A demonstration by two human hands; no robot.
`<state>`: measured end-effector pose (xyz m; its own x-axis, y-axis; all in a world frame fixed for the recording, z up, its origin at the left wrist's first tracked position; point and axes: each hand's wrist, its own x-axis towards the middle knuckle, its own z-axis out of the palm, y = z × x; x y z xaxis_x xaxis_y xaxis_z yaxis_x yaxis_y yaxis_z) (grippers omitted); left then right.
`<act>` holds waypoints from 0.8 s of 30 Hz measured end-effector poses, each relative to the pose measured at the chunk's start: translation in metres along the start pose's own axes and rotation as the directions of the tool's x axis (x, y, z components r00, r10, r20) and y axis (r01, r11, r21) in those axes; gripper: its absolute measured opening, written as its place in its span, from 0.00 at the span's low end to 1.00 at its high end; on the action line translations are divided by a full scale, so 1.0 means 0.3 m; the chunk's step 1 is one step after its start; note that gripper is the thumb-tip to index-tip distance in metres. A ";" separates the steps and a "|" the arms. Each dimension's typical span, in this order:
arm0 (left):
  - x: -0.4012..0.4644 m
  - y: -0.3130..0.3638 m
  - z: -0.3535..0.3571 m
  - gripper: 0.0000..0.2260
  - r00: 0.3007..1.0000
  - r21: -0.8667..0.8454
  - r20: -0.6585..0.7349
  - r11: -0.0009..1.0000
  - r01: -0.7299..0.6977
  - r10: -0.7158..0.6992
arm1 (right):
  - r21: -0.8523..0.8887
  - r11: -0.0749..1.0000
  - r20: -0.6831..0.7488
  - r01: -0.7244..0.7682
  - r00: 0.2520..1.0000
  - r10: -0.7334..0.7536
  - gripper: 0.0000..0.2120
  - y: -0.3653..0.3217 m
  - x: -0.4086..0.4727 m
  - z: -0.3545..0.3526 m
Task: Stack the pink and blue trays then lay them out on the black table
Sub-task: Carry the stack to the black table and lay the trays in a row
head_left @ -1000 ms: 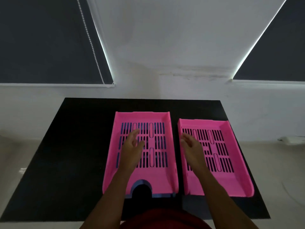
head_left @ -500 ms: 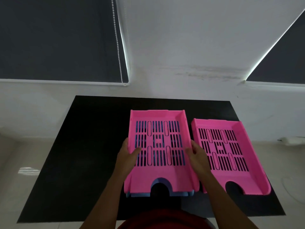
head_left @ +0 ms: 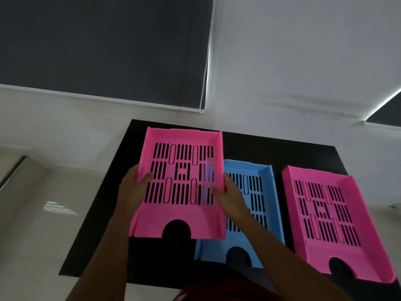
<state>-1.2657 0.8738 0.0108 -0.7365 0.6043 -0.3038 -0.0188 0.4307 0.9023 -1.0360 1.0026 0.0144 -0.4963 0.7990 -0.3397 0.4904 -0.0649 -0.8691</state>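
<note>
I hold a pink slotted tray above the left part of the black table. My left hand grips its left wall and my right hand grips its right wall. A blue tray lies flat on the table in the middle, partly hidden under the held tray and my right forearm. A second pink tray lies flat at the right of the table, its near corner close to the table's front edge.
A white wall rises behind the table, with a dark roller blind and its bead chain at the upper left. Pale floor lies to the left of the table.
Both hands closed on the sides of the upper pink tray, lifted it off the blue tray and carried it left. The blue tray is now uncovered. The camera has swung left.
</note>
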 end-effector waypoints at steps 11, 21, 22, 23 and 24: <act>0.022 -0.166 -0.192 0.15 0.995 0.159 -0.094 0.987 0.030 -0.015 | -0.010 0.992 0.190 -0.125 0.974 0.125 0.28 0.035 0.039 0.263; 0.023 -0.238 -0.169 0.11 0.999 0.212 -0.045 0.977 0.029 -0.020 | 0.005 0.978 0.143 -0.210 0.968 0.207 0.17 0.051 0.073 0.281; 0.027 -0.237 -0.166 0.11 0.999 0.216 -0.041 0.976 0.033 -0.025 | 0.000 0.979 0.129 -0.206 0.970 0.204 0.16 0.050 0.074 0.281; 0.031 -0.236 -0.163 0.12 0.999 0.222 -0.041 0.975 0.034 -0.025 | 0.000 0.979 0.120 -0.204 0.972 0.203 0.16 0.049 0.074 0.282; 0.034 -0.233 -0.160 0.12 0.999 0.233 -0.037 0.972 0.043 -0.036 | 0.000 0.980 0.113 -0.201 0.973 0.199 0.16 0.048 0.072 0.282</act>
<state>-1.3044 0.8178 -0.0406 -0.7601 0.5632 -0.3243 0.1070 0.6007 0.7923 -1.1002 0.9683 -0.0359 -0.4660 0.6974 -0.5445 0.5799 -0.2241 -0.7833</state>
